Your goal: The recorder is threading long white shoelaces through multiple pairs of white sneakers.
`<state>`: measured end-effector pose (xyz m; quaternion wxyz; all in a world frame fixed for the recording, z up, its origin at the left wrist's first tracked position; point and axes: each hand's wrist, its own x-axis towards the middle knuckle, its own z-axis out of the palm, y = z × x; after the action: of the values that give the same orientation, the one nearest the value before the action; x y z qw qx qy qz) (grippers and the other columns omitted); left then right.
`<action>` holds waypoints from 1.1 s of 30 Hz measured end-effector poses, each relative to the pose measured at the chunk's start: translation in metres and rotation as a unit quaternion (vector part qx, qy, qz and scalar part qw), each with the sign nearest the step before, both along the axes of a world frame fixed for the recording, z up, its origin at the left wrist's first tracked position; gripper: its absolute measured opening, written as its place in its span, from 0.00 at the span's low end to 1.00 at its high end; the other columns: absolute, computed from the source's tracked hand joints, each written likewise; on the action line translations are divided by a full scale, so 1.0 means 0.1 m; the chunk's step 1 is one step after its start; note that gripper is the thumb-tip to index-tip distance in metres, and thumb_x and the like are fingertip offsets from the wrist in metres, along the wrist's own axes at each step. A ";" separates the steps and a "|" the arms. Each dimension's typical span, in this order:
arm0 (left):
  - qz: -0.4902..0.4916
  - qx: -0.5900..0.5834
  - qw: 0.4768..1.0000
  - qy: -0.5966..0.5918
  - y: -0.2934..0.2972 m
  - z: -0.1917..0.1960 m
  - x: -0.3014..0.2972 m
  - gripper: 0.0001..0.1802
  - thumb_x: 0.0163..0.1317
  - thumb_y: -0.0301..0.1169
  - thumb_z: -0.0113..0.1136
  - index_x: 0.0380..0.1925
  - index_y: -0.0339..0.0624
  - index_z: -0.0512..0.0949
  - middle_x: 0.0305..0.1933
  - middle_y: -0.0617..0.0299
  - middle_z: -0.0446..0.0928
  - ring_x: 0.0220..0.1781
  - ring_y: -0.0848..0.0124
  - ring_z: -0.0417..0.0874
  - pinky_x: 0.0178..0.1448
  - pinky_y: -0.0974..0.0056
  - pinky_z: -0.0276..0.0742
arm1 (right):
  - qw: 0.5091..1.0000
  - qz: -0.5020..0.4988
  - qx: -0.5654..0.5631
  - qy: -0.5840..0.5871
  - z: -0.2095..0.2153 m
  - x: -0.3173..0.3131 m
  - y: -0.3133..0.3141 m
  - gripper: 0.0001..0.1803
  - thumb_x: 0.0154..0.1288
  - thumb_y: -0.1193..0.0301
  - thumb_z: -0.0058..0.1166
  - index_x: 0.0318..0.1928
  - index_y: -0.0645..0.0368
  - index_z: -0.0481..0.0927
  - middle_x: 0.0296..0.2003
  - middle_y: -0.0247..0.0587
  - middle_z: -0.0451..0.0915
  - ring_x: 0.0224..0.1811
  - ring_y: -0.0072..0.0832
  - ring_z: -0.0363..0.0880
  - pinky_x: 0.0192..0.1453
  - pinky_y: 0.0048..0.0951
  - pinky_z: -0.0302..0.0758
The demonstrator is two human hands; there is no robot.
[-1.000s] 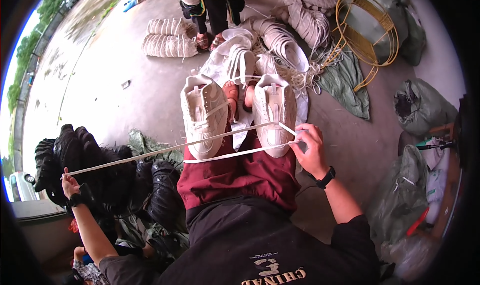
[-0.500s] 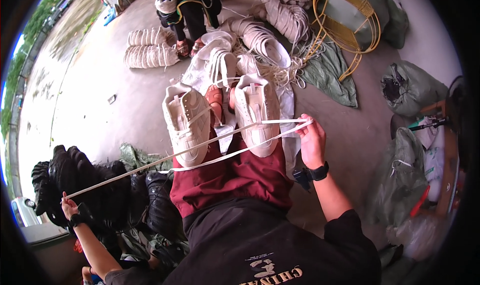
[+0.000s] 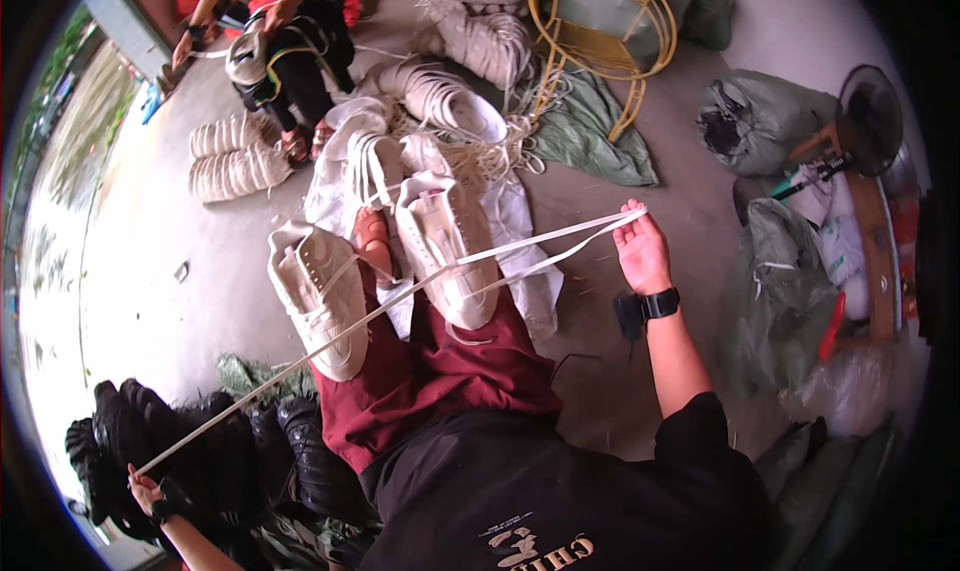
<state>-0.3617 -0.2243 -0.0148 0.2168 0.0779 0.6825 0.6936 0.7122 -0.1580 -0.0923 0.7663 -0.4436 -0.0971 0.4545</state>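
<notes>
Two white lace-up sneakers rest on my dark red trouser legs, a left sneaker (image 3: 318,306) and a right sneaker (image 3: 447,256), toes toward me. A long white shoelace (image 3: 375,314) stretches taut and slanting above both shoes. Far out at the lower left, my left hand (image 3: 146,490) pinches one end of it. My right hand (image 3: 642,254), out to the right of the sneakers, is closed on the lace where it doubles back. From there a second strand slopes down to the right sneaker's toe, where a short tail lies.
Black bundled shoes or bags (image 3: 190,451) lie at my left. Ahead are coiled pale laces (image 3: 440,101), rolled bundles (image 3: 238,161) and a yellow wicker chair frame (image 3: 600,26). A co-worker (image 3: 275,46) sits at the far left. Green sacks (image 3: 765,121) stand on the right.
My right hand has moved outward to the right and away from the shoes, with the lace. The lower strand's loose end has drawn in toward the right sneaker. The whole view has shifted.
</notes>
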 end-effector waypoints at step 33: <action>-0.235 0.065 0.969 -0.030 2.49 1.26 3.25 0.11 0.68 0.42 0.56 0.42 0.53 0.83 0.18 0.77 0.67 0.16 0.85 0.65 0.17 0.80 0.60 | 0.945 -0.286 -0.132 -0.092 1.59 3.96 -3.02 0.12 0.63 0.54 0.61 0.45 0.37 0.81 0.43 0.15 0.79 0.43 0.15 0.67 0.47 0.27 0.62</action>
<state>-0.0364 0.0242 0.1108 0.3884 0.2291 0.5916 0.6683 1.1079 -0.4599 0.0665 0.7860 -0.5902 0.0247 0.1823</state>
